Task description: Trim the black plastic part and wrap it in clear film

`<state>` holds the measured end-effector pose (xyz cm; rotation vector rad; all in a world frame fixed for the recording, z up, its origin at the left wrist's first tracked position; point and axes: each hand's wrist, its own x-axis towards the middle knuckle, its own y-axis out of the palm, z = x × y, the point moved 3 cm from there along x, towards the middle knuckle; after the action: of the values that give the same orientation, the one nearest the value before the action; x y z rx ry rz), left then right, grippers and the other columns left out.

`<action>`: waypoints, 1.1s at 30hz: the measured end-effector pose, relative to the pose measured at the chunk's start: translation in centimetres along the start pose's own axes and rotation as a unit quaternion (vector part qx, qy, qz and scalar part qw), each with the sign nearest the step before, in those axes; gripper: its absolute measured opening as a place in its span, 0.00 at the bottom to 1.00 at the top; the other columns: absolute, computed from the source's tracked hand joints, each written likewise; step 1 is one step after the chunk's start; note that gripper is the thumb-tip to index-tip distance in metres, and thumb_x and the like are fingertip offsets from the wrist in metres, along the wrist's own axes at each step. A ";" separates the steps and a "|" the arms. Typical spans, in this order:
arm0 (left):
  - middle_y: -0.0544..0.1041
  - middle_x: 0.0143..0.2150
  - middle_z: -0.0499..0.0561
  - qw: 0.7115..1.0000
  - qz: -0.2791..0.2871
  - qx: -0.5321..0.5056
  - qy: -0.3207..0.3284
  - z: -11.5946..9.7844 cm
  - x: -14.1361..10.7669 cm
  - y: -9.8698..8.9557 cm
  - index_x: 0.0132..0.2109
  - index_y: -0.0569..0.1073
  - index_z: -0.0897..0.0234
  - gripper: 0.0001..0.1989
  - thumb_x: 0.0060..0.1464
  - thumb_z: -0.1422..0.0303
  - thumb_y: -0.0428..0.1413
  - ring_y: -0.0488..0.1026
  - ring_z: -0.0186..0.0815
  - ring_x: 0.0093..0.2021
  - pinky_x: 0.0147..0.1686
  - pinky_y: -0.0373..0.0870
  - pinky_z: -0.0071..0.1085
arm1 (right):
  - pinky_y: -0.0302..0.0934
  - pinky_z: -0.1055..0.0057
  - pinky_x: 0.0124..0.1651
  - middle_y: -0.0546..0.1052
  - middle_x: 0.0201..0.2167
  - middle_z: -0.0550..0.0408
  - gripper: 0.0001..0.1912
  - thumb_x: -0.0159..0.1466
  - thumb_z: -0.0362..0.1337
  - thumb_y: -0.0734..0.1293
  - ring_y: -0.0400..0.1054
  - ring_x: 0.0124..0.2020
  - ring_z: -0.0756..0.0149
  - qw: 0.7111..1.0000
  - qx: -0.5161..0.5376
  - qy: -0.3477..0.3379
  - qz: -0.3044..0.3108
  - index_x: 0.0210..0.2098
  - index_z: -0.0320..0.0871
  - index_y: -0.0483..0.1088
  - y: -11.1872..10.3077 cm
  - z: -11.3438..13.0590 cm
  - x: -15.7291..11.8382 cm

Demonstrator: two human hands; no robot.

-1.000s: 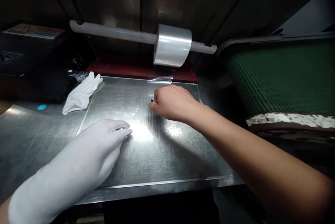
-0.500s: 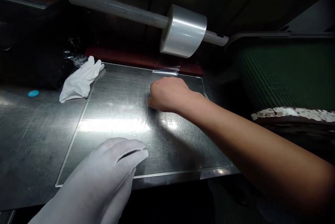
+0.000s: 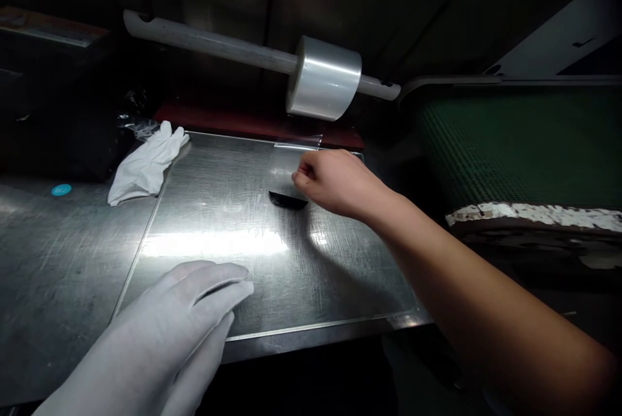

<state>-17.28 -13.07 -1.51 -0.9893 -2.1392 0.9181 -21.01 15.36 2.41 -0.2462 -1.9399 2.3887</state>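
My right hand (image 3: 330,179), bare, is closed at the edge of a clear film strip (image 3: 297,142) that comes down from a film roll (image 3: 328,79); whether its fingers pinch the film is hard to make out. Just left of and below it, a small black curved piece (image 3: 288,200) lies on the scratched clear sheet (image 3: 233,163). My left hand (image 3: 199,306), in a white glove, hovers over the sheet's near left part, fingers together and slightly bent, with nothing visible in them.
An empty white glove (image 3: 148,166) lies at the sheet's left edge, near a blue round sticker (image 3: 61,190). The roll hangs on a grey bar (image 3: 214,43) above a dark red strip (image 3: 214,123). A green conveyor belt (image 3: 529,144) stands at the right.
My right hand has moved slightly right and turned, uncovering the black piece on the sheet. The camera view has shifted a little. My left hand keeps its pose.
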 end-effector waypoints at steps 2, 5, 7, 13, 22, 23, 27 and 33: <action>0.78 0.61 0.47 0.999 0.026 0.021 0.007 0.1 1.5 -0.6 0.63 0.71 0.49 0.18 0.70 0.66 0.52 0.76 0.39 0.58 0.57 0.78 0.34 | 0.60 0.65 0.37 0.79 0.35 0.53 0.09 0.70 0.38 0.67 0.72 0.36 0.61 0.997 0.068 -0.023 -0.042 0.35 0.44 0.76 0.4 -1.8 -1.6; 0.79 0.56 0.47 0.997 0.051 0.049 0.028 0.6 5.5 -0.4 0.60 0.74 0.51 0.15 0.71 0.68 0.52 0.76 0.40 0.54 0.54 0.75 0.39 | 0.64 0.62 0.48 0.79 0.43 0.53 0.06 0.71 0.36 0.69 0.72 0.45 0.59 0.990 0.102 -0.082 -0.047 0.44 0.45 0.79 2.8 -3.3 -3.6; 0.80 0.53 0.49 0.994 0.063 0.079 0.050 1.1 8.7 0.4 0.58 0.77 0.53 0.14 0.71 0.70 0.52 0.75 0.41 0.53 0.55 0.74 0.41 | 0.64 0.60 0.51 0.78 0.47 0.51 0.09 0.72 0.37 0.69 0.70 0.48 0.57 0.989 0.088 -0.104 -0.051 0.49 0.44 0.80 4.4 -3.5 -4.3; 0.80 0.48 0.51 0.981 0.100 0.148 0.078 3.3 15.4 2.8 0.52 0.81 0.57 0.13 0.70 0.70 0.53 0.74 0.45 0.50 0.53 0.73 0.43 | 0.65 0.60 0.47 0.77 0.47 0.51 0.09 0.73 0.38 0.68 0.67 0.48 0.56 0.988 0.051 -0.128 -0.071 0.48 0.45 0.81 6.1 -3.6 -3.8; 0.81 0.50 0.51 0.981 0.108 0.133 0.091 4.6 15.8 3.4 0.53 0.81 0.56 0.16 0.66 0.76 0.53 0.74 0.44 0.53 0.57 0.72 0.43 | 0.66 0.59 0.54 0.78 0.47 0.50 0.07 0.73 0.36 0.68 0.68 0.50 0.55 0.977 0.048 -0.200 -0.054 0.44 0.40 0.78 6.1 -3.9 -2.5; 0.81 0.50 0.51 0.981 0.107 0.132 0.092 4.5 15.9 3.4 0.52 0.81 0.57 0.17 0.66 0.76 0.52 0.75 0.45 0.53 0.57 0.72 0.44 | 0.66 0.59 0.54 0.78 0.46 0.49 0.07 0.73 0.36 0.68 0.68 0.50 0.55 0.976 0.044 -0.204 -0.055 0.43 0.39 0.78 6.1 -3.9 -2.4; 0.81 0.50 0.53 0.982 0.108 0.125 0.093 4.3 16.1 3.2 0.50 0.83 0.57 0.17 0.65 0.77 0.53 0.76 0.46 0.53 0.56 0.73 0.45 | 0.66 0.59 0.52 0.78 0.44 0.48 0.09 0.73 0.34 0.66 0.68 0.47 0.55 0.975 0.029 -0.214 -0.057 0.42 0.37 0.77 6.0 -3.8 -2.2; 0.80 0.52 0.51 0.981 0.127 0.113 0.093 2.6 15.7 2.5 0.51 0.82 0.55 0.16 0.63 0.75 0.54 0.75 0.45 0.53 0.56 0.73 0.43 | 0.65 0.61 0.51 0.79 0.40 0.50 0.07 0.73 0.34 0.66 0.69 0.44 0.57 0.971 0.061 -0.226 -0.040 0.42 0.39 0.76 5.7 -4.1 -2.9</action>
<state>-26.75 -0.06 -1.39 -1.1980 -1.7373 1.1152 -17.22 17.68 -3.73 0.4125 -1.8957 2.6712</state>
